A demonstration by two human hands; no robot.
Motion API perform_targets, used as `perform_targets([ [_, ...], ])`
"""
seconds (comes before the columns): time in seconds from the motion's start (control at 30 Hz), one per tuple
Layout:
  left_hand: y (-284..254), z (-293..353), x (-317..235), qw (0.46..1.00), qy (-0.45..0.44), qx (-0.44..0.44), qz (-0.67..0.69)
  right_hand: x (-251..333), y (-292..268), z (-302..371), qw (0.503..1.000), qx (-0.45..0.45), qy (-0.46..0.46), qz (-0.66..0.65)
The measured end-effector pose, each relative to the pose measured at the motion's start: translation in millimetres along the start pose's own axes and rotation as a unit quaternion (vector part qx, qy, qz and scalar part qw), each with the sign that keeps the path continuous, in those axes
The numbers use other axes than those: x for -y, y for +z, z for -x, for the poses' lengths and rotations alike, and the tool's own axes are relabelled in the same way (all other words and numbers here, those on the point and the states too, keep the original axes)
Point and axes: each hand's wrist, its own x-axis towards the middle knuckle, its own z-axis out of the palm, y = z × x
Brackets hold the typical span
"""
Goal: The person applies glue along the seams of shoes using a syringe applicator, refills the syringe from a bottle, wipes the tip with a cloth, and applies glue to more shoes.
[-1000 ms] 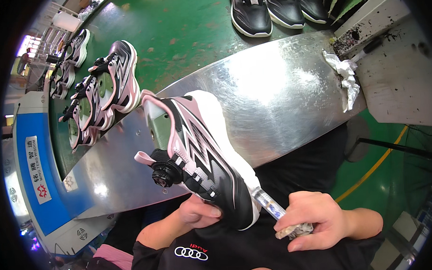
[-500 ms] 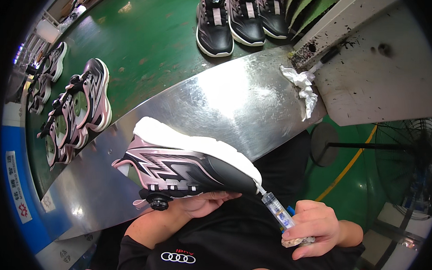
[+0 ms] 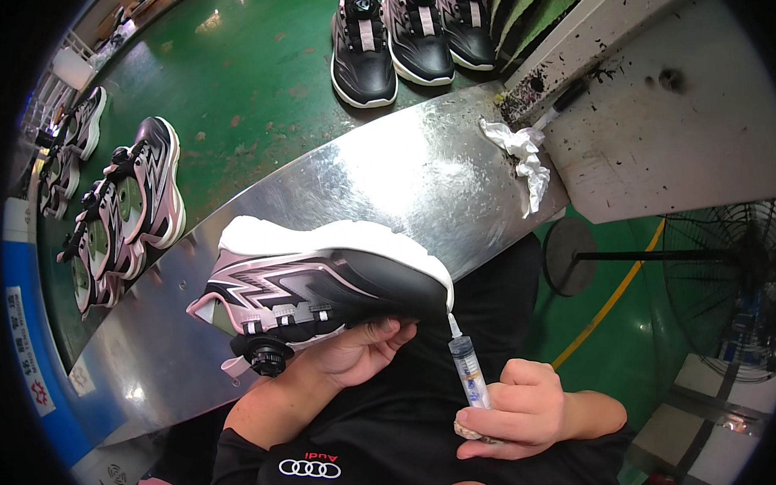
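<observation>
Now turns the shoe (image 3: 321, 279) sole-outward, away from the body, unlike a second ago, and carries the syringe (image 3: 467, 366) more upright than half a second ago. Shows at far left similar shoes (image 3: 157, 186) on the green surface (image 3: 255, 93), open at the collar onto green insoles (image 3: 130, 203). Brings the left forearm (image 3: 282, 393) up from the lower edge. Grips the shoe by its upper near the toe with the left hand (image 3: 353, 355), fingers curled and partly hidden; holds it just beyond those fingers, toe pointing right. Sets the nozzle (image 3: 455, 327) at the toe's sole edge, seemingly touching. Clasps the lower end of the clear, blue-marked syringe in the right hand (image 3: 522, 404), fingers folded round it; cannot tell its fill. Angles the right forearm (image 3: 595, 412) in from lower right. Shows farther right a crumpled white tissue (image 3: 522, 152) on the steel table (image 3: 454, 167), then a dark fan (image 3: 734, 254).
</observation>
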Motion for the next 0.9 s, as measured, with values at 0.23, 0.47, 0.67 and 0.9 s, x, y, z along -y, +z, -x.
perform_targets([
  [0.23, -5, -1, 1, 1.000, -0.006, 0.005, -0.019, -7, 20, 4, 0.993, -0.021, -0.034, 0.112],
  [0.47, 3, 2, -2, 0.999, -0.010, -0.016, -0.047, -11, 29, 1, 0.981, -0.041, -0.066, 0.176],
  [0.67, 8, -2, -2, 0.999, -0.001, 0.000, -0.053, -13, 30, 1, 0.976, -0.039, -0.073, 0.203],
  [0.9, 4, 3, -2, 1.000, 0.004, 0.013, 0.001, -13, 31, 4, 0.974, -0.074, -0.113, 0.182],
])
